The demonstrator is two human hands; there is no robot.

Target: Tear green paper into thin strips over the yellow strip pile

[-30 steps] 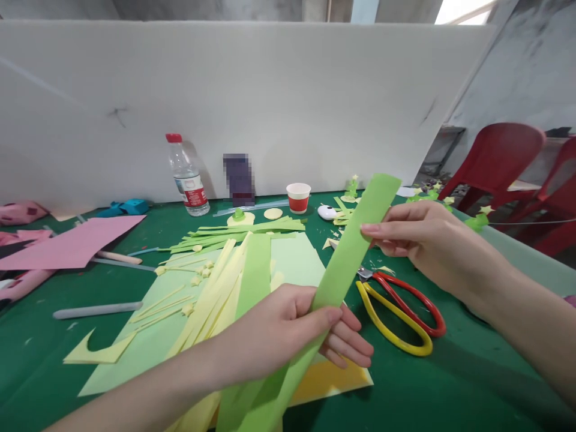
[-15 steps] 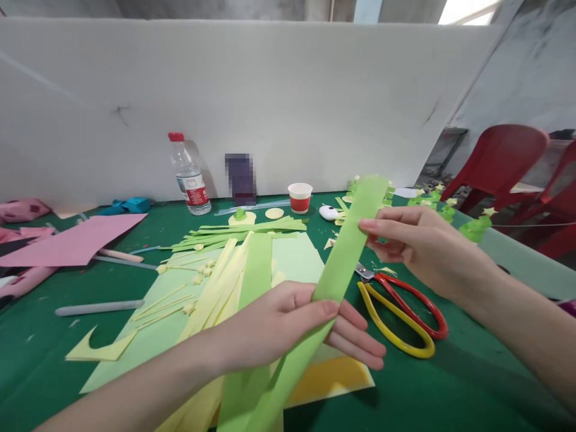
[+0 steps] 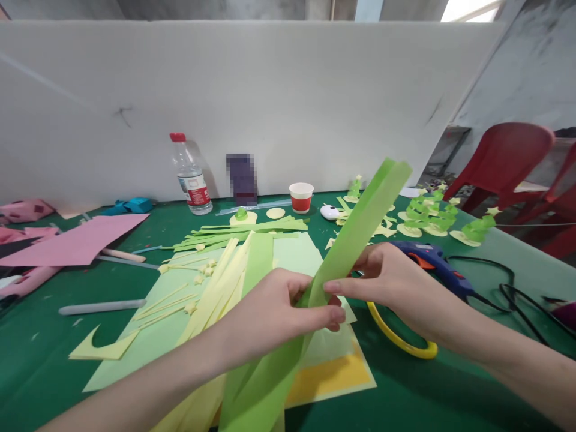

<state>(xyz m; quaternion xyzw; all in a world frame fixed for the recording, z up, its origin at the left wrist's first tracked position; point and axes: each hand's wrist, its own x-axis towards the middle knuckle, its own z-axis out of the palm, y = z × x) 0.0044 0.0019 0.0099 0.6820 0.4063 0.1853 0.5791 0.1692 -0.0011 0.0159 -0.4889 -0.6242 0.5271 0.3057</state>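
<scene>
A long light-green paper strip (image 3: pixel 360 222) slants upward between my hands, its top end in the air and its lower part running down to the near edge. My left hand (image 3: pixel 292 306) pinches it at mid-length, thumb in front. Just to the right, my right hand (image 3: pixel 382 282) grips the same strip with its thumb in front and fingers behind. Another wide green strip (image 3: pixel 258 258) lies beneath, beside a bundle of pale yellow paper strips (image 3: pixel 220 282). Behind my right hand are scissors, of which a yellow handle (image 3: pixel 400 342) shows.
A blue glue gun (image 3: pixel 436 264) with a black cord lies at right, near small green paper trees (image 3: pixel 477 228). Thin green strips (image 3: pixel 243 231), a paper cup (image 3: pixel 301 198) and a water bottle (image 3: pixel 193 180) are farther back. Pink paper (image 3: pixel 81 240) lies at left.
My right hand has slid down the strip toward my left hand. The strip's top end now leans farther right, and my left fingers have curled in around it.
</scene>
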